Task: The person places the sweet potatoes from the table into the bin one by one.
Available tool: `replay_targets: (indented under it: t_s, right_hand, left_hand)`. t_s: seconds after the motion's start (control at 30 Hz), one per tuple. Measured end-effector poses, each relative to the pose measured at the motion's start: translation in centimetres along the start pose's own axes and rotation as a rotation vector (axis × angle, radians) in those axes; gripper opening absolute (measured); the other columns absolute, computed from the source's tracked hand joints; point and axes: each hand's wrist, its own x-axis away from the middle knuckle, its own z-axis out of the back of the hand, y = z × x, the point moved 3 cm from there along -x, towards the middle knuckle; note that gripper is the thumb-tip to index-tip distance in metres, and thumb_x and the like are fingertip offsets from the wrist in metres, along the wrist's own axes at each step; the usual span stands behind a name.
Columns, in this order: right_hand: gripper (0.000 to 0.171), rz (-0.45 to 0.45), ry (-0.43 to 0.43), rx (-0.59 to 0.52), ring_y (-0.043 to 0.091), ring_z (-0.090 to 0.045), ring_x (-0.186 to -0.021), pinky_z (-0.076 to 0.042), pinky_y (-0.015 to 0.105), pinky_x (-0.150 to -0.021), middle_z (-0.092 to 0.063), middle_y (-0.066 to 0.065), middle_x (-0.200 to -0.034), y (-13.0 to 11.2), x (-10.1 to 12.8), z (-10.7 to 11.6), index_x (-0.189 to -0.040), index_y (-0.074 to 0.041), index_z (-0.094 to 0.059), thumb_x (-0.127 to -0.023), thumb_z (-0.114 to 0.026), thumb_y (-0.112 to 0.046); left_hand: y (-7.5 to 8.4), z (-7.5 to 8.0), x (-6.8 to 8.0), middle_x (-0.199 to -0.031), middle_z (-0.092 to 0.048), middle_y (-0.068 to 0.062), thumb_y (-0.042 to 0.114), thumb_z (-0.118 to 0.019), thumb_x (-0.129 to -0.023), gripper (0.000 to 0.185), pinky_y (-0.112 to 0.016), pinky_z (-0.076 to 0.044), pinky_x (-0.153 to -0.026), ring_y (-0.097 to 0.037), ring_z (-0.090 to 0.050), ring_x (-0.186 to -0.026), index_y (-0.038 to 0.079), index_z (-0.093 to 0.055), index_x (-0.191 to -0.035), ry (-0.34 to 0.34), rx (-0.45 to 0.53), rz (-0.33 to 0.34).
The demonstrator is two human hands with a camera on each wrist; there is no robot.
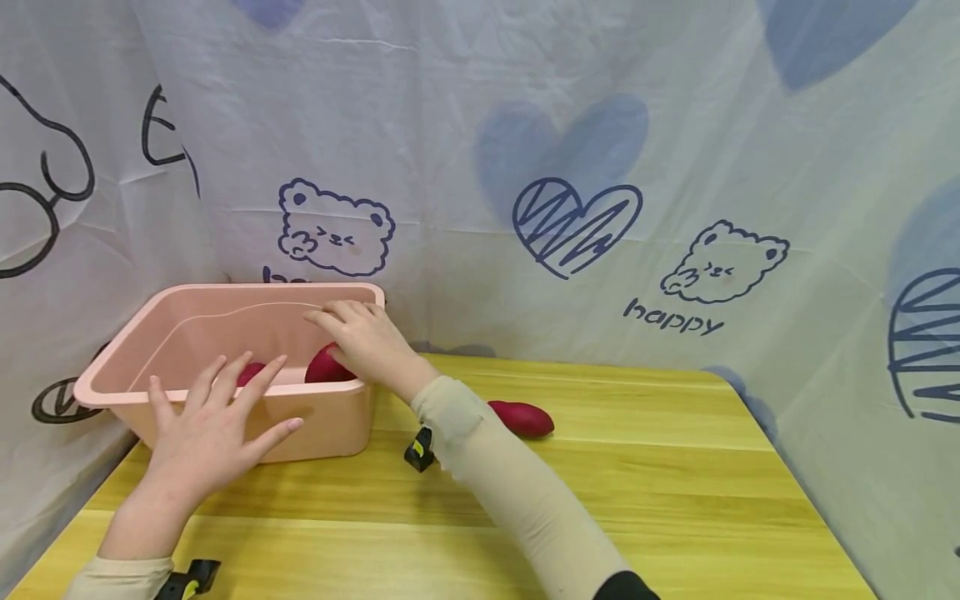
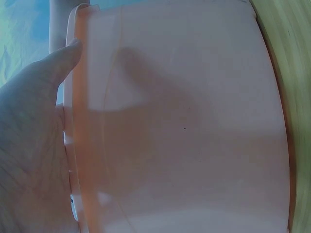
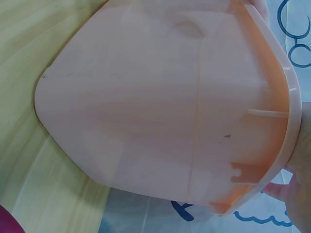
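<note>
Your left hand (image 1: 206, 425) lies flat against the near wall of the pink tub (image 1: 330, 437), fingers spread straight over its rim, gripping nothing. Your right hand (image 1: 363, 337) reaches over the tub's right rim, fingers loosely bent on a red sweet potato (image 1: 327, 367) inside; another (image 1: 251, 372) lies left of it. Right of the tub a third sweet potato (image 1: 522, 417) rests on the wooden table (image 1: 675, 467), open tabletop beyond it.
</note>
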Motion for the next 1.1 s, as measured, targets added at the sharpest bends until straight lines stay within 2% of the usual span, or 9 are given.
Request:
replay_targets:
  t_s: [0.23,0.6,0.87,1.1]
  right_hand:
    - [0.053,-0.008,0.011,0.005,0.015,-0.051,-0.128,-0.043,0.037,-0.109,-0.053,-0.004,-0.139,0.1,0.1,0.0,-0.146,-0.024,-0.044,-0.096,-0.061,-0.030]
    - [0.048,-0.004,0.111,0.056,0.014,-0.055,-0.124,-0.045,0.033,-0.106,-0.058,-0.002,-0.133,0.3,0.6,0.3,-0.142,-0.023,-0.050,-0.097,-0.059,-0.033]
    - [0.046,0.005,0.173,0.104,0.015,-0.057,-0.121,-0.049,0.032,-0.100,-0.059,-0.001,-0.132,0.6,1.7,0.6,-0.140,-0.023,-0.052,-0.096,-0.060,-0.035]
    - [0.044,0.014,0.211,0.094,0.015,-0.058,-0.117,-0.050,0.033,-0.099,-0.060,-0.001,-0.130,1.1,2.8,0.7,-0.139,-0.023,-0.053,-0.097,-0.059,-0.033]
  left_hand:
    - [0.0,0.0,0.0,-0.153,-0.032,-0.021,0.072,-0.054,-0.084,0.083,-0.077,0.022,-0.102,-0.044,-0.021,-0.140,0.037,-0.025,-0.153,-0.006,-0.002,0.001]
    - [0.0,-0.1,0.0,-0.153,-0.033,-0.021,0.072,-0.054,-0.083,0.083,-0.079,0.019,-0.102,-0.044,-0.022,-0.139,0.039,-0.024,-0.153,0.001,-0.008,-0.002]
    - [0.1,-0.1,0.0,-0.152,-0.033,-0.021,0.071,-0.055,-0.084,0.082,-0.077,0.021,-0.102,-0.044,-0.022,-0.140,0.039,-0.024,-0.153,0.003,0.003,0.001]
    - [0.0,-0.1,-0.1,-0.153,-0.033,-0.021,0.071,-0.055,-0.083,0.083,-0.077,0.021,-0.102,-0.044,-0.022,-0.140,0.041,-0.022,-0.153,0.005,-0.004,-0.002]
